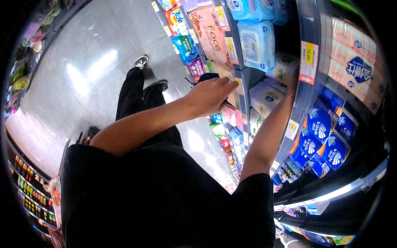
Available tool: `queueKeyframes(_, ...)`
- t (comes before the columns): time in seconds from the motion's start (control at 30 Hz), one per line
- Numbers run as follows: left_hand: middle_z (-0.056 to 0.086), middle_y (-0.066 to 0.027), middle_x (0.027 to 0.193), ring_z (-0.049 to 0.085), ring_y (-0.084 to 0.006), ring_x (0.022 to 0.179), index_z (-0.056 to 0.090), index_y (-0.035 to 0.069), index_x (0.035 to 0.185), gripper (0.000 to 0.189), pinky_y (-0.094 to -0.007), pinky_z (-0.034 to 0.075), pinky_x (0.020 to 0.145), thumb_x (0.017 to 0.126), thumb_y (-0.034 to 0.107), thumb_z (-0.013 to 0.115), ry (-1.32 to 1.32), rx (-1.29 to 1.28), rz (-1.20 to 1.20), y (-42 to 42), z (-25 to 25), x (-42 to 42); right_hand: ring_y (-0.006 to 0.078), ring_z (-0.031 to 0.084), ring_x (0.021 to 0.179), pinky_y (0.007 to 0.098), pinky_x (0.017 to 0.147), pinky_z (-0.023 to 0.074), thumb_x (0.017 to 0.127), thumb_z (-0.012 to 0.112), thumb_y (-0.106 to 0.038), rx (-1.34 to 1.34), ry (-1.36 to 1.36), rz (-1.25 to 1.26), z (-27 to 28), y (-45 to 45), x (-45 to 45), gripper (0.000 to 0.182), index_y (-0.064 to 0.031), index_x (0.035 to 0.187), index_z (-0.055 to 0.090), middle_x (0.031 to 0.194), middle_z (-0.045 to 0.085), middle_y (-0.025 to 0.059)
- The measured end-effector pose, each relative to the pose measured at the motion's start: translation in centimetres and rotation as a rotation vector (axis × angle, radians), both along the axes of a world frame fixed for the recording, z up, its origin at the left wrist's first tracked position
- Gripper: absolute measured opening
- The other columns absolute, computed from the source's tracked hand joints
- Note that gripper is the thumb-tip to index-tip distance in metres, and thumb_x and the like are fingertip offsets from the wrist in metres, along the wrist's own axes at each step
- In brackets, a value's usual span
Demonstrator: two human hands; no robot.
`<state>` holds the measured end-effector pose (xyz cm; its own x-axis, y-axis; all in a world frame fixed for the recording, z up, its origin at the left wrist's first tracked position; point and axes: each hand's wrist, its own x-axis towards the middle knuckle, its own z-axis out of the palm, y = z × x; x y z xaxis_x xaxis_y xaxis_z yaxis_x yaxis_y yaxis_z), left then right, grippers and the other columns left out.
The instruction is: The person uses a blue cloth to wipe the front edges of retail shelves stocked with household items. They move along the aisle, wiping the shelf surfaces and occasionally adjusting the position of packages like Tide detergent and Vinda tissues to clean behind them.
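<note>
My left hand [214, 93] is curled around a dark fabric item [208, 77] with a thin cord hanging off it; most of the item is hidden by the hand. It hovers in front of the shelf edge, beside soft tissue packs. My right forearm [266, 136] reaches up into a shelf, and the hand itself is lost in shadow behind the shelf's front rail [310, 34]. Close to that wrist sit pale wrapped tissue packs [265, 96]. Above them, a light blue pack of wet wipes [256, 46] overhangs the shelf edge.
Blue Vinda tissue packs [318, 124] and a pink tissue bundle [353, 62] stand on the shelf at right. Lower shelves hold a pink facial tissue pack [211, 37] and a Tide bag [176, 21]. Grey floor tiles [93, 46] run left towards shelves of bottles [31, 192].
</note>
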<state>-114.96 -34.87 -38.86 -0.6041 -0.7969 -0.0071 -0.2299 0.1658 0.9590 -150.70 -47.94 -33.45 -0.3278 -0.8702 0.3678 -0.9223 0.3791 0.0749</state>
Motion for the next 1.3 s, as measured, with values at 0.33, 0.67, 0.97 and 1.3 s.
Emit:
queueKeyframes(0.33,0.059,-0.0181,0.112,0.062,-0.0368,0.109,0.047,0.003,0.128,0.057,-0.0475,0.052,0.091,0.078,0.006,0.073,0.017,-0.045,-0.047,-0.7,2.2,-1.9,0.0377,0.052,0.13,0.0425,0.11,0.0397,0.099,0.056,-0.032,0.047,0.03,-0.036,-0.4,1.8,0.3,0.054,0.0027,0.14,0.05,0.143,0.053,0.0228)
queueKeyframes(0.67,0.059,-0.0211,0.114,0.061,-0.0388,0.11,0.042,0.0,0.134,0.064,-0.0487,0.052,0.091,0.078,0.009,0.072,0.069,-0.147,-0.046,-0.3,1.0,-4.1,0.0354,0.054,0.129,0.0417,0.109,0.0417,0.101,0.052,-0.027,0.144,0.03,-0.065,-0.1,5.6,1.8,0.047,-0.0017,0.141,0.052,0.144,0.054,0.0184)
queueKeyframes(0.97,0.058,-0.022,0.115,0.06,-0.0402,0.108,0.04,0.002,0.135,0.066,-0.0499,0.051,0.091,0.078,0.009,0.072,0.062,-0.172,-0.084,0.0,1.0,-4.7,0.0323,0.057,0.126,0.0412,0.106,0.0444,0.102,0.052,-0.025,0.202,0.348,0.175,-0.9,9.1,0.8,0.039,-0.0078,0.136,0.06,0.142,0.058,0.0152)
queueKeyframes(1.3,0.058,-0.0207,0.115,0.059,-0.0409,0.109,0.042,0.004,0.131,0.062,-0.0504,0.05,0.091,0.077,0.007,0.072,0.03,-0.155,-0.144,1.0,1.8,-5.4,0.0445,0.062,0.114,0.0447,0.098,0.0495,0.094,0.06,-0.052,-0.067,-0.022,0.173,0.9,10.4,5.2,0.062,-0.0018,0.129,0.063,0.127,0.064,0.0269)
